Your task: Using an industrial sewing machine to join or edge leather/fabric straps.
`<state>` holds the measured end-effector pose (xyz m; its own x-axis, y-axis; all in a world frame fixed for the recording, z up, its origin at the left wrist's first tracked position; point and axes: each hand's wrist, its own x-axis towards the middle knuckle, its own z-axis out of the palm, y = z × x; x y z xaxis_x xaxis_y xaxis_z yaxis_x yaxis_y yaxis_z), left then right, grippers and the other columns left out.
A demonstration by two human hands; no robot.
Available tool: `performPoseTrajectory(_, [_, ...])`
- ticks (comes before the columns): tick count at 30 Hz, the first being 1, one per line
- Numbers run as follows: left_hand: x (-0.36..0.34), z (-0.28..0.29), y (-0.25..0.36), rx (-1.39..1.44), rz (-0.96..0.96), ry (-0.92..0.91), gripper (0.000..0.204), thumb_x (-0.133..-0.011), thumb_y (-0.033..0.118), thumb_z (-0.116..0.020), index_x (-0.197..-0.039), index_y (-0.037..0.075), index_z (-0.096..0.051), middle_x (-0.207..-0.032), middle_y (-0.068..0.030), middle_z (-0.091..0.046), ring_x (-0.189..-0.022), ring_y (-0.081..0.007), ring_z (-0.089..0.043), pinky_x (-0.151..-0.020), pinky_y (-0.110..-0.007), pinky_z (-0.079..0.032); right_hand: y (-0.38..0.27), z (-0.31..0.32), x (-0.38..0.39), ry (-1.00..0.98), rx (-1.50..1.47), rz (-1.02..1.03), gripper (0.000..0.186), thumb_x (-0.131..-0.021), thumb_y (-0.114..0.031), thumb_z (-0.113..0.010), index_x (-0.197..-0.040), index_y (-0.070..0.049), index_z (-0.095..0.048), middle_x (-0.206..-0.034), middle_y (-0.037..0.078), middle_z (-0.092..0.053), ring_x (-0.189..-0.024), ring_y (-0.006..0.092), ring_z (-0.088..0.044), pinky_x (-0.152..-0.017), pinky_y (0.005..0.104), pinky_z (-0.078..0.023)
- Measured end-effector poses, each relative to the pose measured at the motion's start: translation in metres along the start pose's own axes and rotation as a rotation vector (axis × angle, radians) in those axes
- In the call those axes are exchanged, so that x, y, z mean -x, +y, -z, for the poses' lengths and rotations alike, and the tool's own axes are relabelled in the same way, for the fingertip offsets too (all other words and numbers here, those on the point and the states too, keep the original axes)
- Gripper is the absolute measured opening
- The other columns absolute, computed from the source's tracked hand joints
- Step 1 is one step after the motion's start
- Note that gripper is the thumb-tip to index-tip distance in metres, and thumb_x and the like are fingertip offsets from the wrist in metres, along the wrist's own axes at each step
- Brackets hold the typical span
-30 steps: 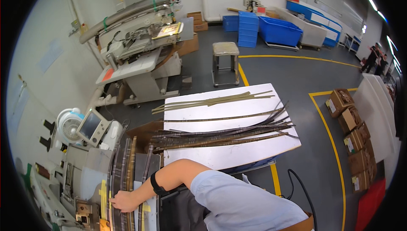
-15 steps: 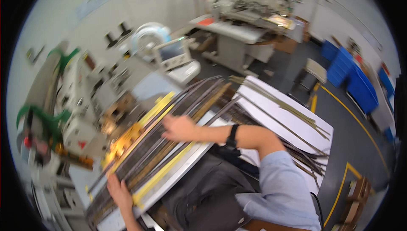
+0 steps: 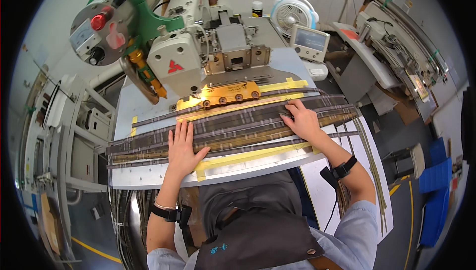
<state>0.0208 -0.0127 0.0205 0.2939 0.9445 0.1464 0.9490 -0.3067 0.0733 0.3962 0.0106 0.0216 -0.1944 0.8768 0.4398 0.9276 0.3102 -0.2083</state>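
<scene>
Several long dark fabric strips (image 3: 235, 120), grey and brown with pale cross bands, lie side by side across the sewing machine's table. My left hand (image 3: 182, 150) rests flat on them left of the middle, fingers stretched out. Over the right part of the strips is my right hand (image 3: 303, 122), its thumb and fingers bent but apart, touching the upper strips and gripping nothing I can see. A gold-coloured clamp plate (image 3: 232, 94) lies just beyond the strips under a bright light. Yellow tape (image 3: 248, 157) runs along the table's near side, with more tape near the plate.
The white sewing machine head (image 3: 173, 54) stands at the far left, beside a green lamp arm. A small fan (image 3: 292, 18) and a control screen (image 3: 310, 43) are at the back right. More thin strips (image 3: 369, 163) lie on a white side table at right.
My view has swung round toward the sewing machine. My right hand has moved from the middle of the strips toward their right part; my left hand lies flat on their left part.
</scene>
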Motion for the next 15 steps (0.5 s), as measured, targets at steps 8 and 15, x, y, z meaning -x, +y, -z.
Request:
performPoseTrajectory(8, [0.002, -0.001, 0.001, 0.036, -0.003, 0.041, 0.082, -0.084, 0.048, -0.059, -0.144, 0.001, -0.029, -0.153, -0.0174, -0.020, -0.143, -0.0308, -0.014, -0.113, -0.050, -0.012, -0.058, 0.011, -0.055, -0.373, -0.446, -0.146, 0.044, -0.087, -0.024, -0.063, -0.123, -0.004, -0.047, -0.103, 0.021, -0.063, -0.093, 0.0371, -0.062, -0.079, 0.0447, -0.048])
performPoseTrajectory(15, [0.002, -0.004, -0.001, 0.047, -0.012, 0.082, 0.082, -0.084, 0.052, -0.057, -0.141, -0.001, -0.034, -0.151, -0.0187, -0.025, -0.142, -0.0318, -0.018, -0.113, -0.051, -0.013, -0.095, -0.029, -0.095, -0.401, -0.333, -0.054, 0.029, -0.086, -0.009, -0.059, -0.108, 0.008, -0.051, -0.103, 0.027, -0.060, -0.096, 0.0407, -0.060, -0.082, 0.0465, -0.047])
